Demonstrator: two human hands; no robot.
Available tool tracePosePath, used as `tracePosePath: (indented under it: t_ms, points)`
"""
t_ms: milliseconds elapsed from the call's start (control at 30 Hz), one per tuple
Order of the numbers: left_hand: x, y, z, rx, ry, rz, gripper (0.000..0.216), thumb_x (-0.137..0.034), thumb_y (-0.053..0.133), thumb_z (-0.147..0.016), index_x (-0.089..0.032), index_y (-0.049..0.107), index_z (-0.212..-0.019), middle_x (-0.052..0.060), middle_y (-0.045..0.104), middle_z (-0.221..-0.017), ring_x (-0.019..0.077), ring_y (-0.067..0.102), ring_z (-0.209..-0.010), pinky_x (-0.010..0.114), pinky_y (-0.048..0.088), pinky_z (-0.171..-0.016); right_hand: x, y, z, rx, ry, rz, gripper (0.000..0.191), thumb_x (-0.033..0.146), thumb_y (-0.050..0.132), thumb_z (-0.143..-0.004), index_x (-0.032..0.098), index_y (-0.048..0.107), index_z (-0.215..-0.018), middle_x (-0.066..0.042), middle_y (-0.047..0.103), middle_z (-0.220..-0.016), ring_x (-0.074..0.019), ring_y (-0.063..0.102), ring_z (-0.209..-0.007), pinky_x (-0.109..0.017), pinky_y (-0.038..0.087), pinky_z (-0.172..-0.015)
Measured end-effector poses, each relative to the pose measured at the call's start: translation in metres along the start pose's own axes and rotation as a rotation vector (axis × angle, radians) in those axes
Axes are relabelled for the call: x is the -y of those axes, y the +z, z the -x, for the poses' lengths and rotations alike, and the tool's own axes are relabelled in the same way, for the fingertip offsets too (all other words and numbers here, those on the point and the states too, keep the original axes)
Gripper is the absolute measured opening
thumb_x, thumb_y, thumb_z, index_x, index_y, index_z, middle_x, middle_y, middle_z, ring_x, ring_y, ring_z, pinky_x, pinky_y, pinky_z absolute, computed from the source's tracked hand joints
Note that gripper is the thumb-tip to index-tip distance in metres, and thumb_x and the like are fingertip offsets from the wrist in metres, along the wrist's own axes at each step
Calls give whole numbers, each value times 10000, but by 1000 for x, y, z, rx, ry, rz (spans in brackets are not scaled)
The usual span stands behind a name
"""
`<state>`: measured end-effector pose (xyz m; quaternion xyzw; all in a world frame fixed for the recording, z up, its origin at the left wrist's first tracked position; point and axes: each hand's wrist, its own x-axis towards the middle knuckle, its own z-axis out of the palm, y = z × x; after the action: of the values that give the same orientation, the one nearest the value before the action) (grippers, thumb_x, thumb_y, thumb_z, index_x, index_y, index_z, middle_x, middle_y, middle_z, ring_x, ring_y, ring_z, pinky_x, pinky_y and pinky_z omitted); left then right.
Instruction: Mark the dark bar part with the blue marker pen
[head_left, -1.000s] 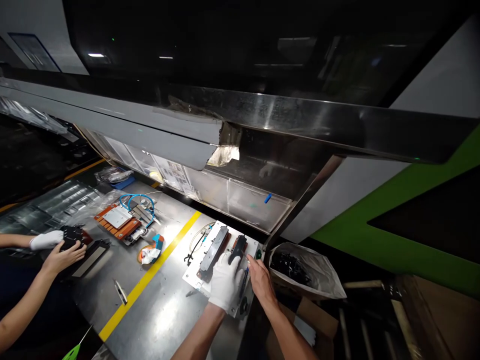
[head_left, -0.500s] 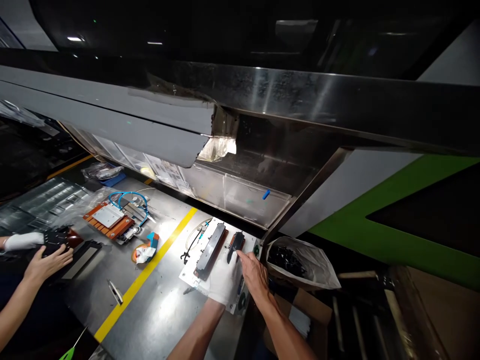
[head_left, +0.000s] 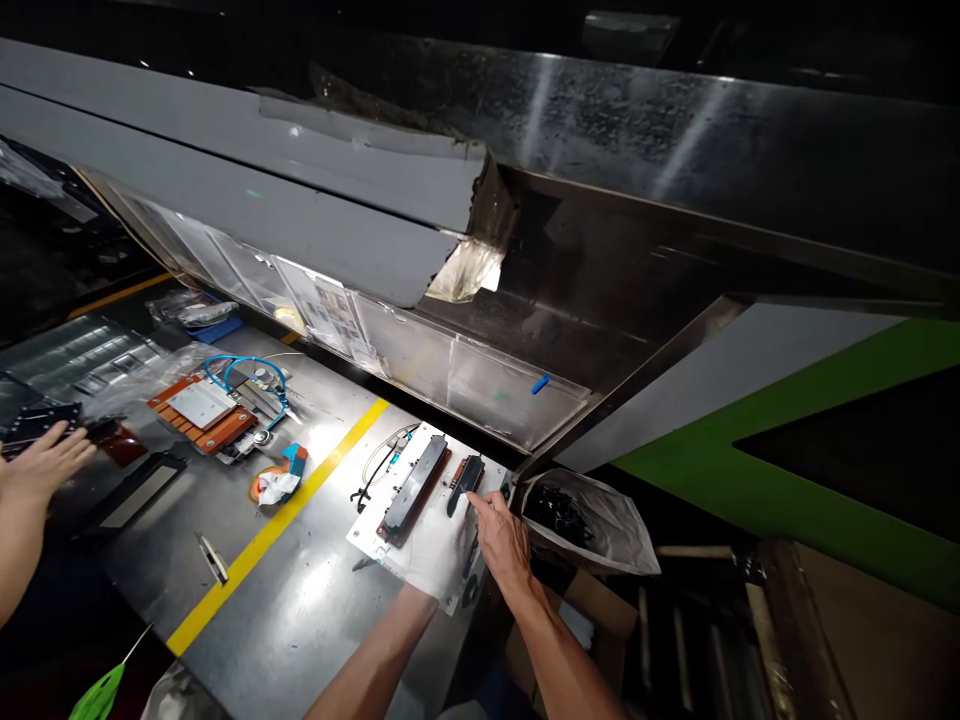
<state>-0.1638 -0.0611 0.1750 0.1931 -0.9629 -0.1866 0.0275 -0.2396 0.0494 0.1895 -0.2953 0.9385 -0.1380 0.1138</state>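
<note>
The metal surface (head_left: 315, 600) runs from lower centre to upper left, crossed by a yellow line (head_left: 277, 530). A steel canopy (head_left: 600, 130) overhangs its far edge, with clear document sleeves (head_left: 390, 350) hung beneath it.

At the surface's right end lies a white fixture plate (head_left: 375, 510). A long black bar (head_left: 411, 488) sits on an orange bed on the plate, running diagonally. Just to its right lies a short black part (head_left: 464, 484), parallel to the bar. A black cable (head_left: 373, 482) curls beside the plate's left edge.

The left hand (head_left: 439, 545), in a white glove, lies flat on the plate below the bar; its fingers are extended and hold nothing. The right hand (head_left: 504, 540) is bare, with its fingers partly curled and the forefinger tip touching the lower end of the short black part. Whether the fingers pinch the part cannot be told.

A clear plastic bag (head_left: 600, 515) of small black pieces lies just right of the plate, beyond the surface's edge.

Further left on the surface: an orange fixture (head_left: 196, 412) with a blue hose (head_left: 247, 368) looped over it, and an orange-and-blue tape roll (head_left: 277, 482). A co-worker's hand (head_left: 41, 462) rests on a black part (head_left: 37, 420) at the far left.
</note>
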Motion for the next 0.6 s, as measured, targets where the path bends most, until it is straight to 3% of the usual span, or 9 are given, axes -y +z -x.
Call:
tracePosePath:
  t_ms: [100, 400, 600]
  points:
    - [0, 0, -2, -16, 33, -97, 467, -216, 402, -974, -221, 557, -1415, 194, 663, -1246, 296, 686, -995, 395, 569, -768, 1, 2, -2, -15, -9, -18, 408, 199, 383, -1062, 379, 663, -1298, 21, 683, -1143, -120, 639, -703, -333, 288, -588]
    - [3, 2, -3, -25, 33, 93, 466, -228, 433, -973, -207, 534, -1427, 183, 661, -1266, 260, 673, -1073, 386, 584, -851, -1, 5, -5, -35, -24, -60, 442, 182, 372, -1056, 379, 668, -1317, 24, 706, -1182, -125, 659, -751, -298, 351, -613]
    - [5, 4, -2, 20, 30, -89, 476, -235, 391, -984, -255, 503, -1446, 173, 645, -1325, 283, 698, -1007, 385, 566, -765, -1, 2, -6, -27, -17, -67, 424, 173, 400, -1046, 374, 677, -1298, 27, 710, -1155, -128, 670, -772, -296, 352, -620]
